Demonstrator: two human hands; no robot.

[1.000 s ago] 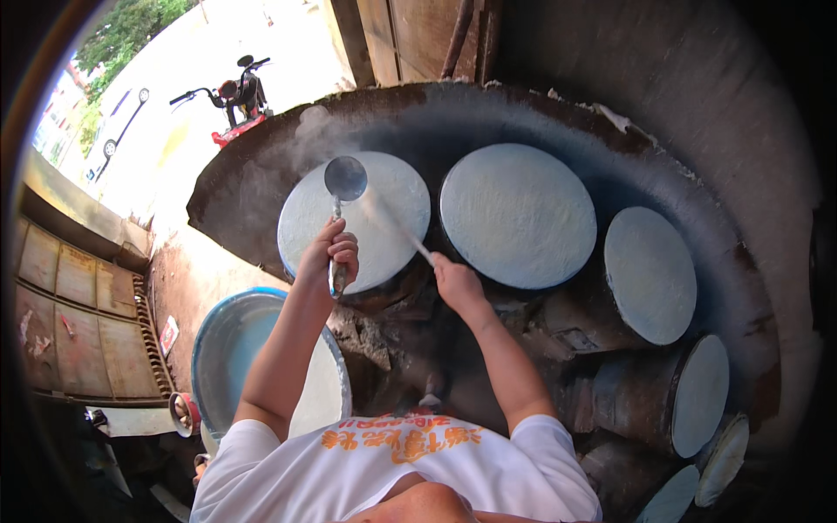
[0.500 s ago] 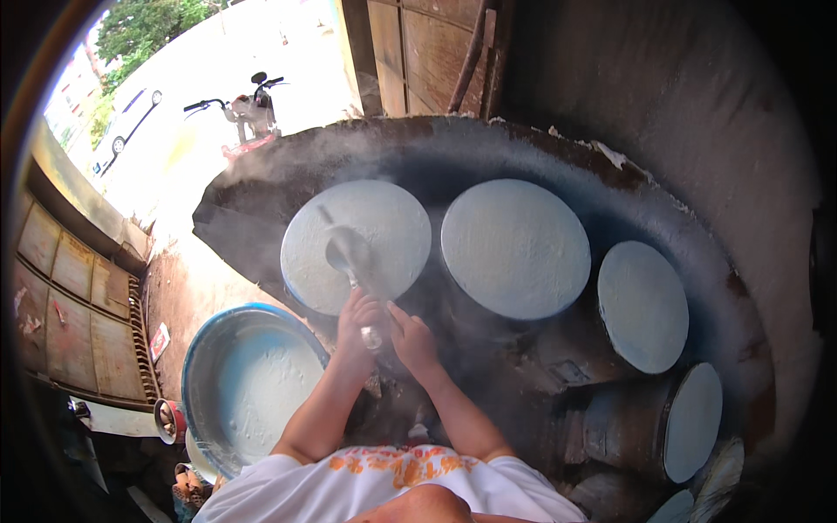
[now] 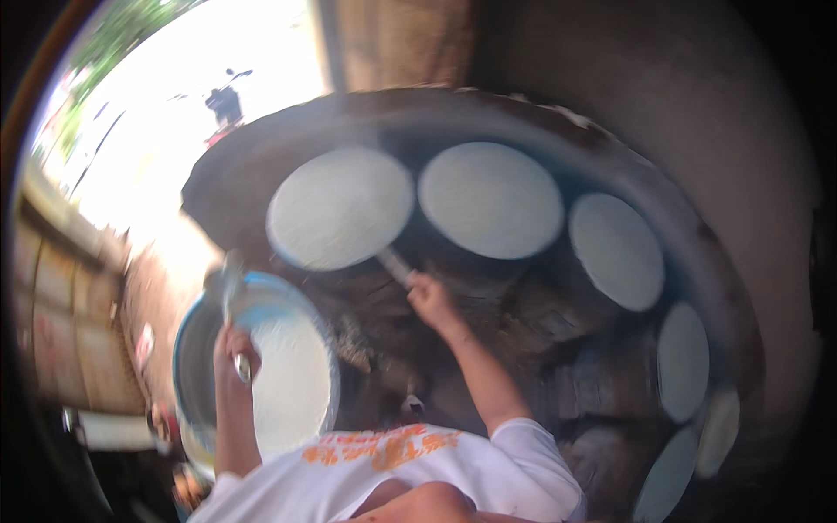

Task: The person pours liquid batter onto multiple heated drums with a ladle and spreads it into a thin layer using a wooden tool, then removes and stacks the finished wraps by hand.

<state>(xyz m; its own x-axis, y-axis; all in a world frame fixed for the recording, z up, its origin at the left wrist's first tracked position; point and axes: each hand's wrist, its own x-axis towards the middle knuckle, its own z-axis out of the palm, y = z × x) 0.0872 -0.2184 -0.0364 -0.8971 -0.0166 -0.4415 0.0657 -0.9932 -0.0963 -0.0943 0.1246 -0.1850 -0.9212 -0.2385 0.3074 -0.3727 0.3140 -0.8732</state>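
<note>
My left hand (image 3: pixel 234 347) grips the handle of a metal ladle (image 3: pixel 225 283), its bowl held above a blue basin (image 3: pixel 193 349) of white batter at my lower left. My right hand (image 3: pixel 429 298) holds a thin stick-like tool (image 3: pixel 394 264) whose far end meets the edge of the nearest round white steaming surface (image 3: pixel 340 207). A second white round surface (image 3: pixel 490 199) lies just to its right. The picture is blurred by motion.
More white round steaming surfaces (image 3: pixel 615 249) curve along the dark stove (image 3: pixel 540 296) toward the lower right. A dark curved wall rises behind. At the upper left is a bright street with a parked motorbike (image 3: pixel 225 103). A wooden crate-like structure (image 3: pixel 61 322) stands at the left.
My left hand has carried the ladle from over the nearest round surface down and left to the batter basin. My right hand has stayed near that surface's edge. The view has swung right.
</note>
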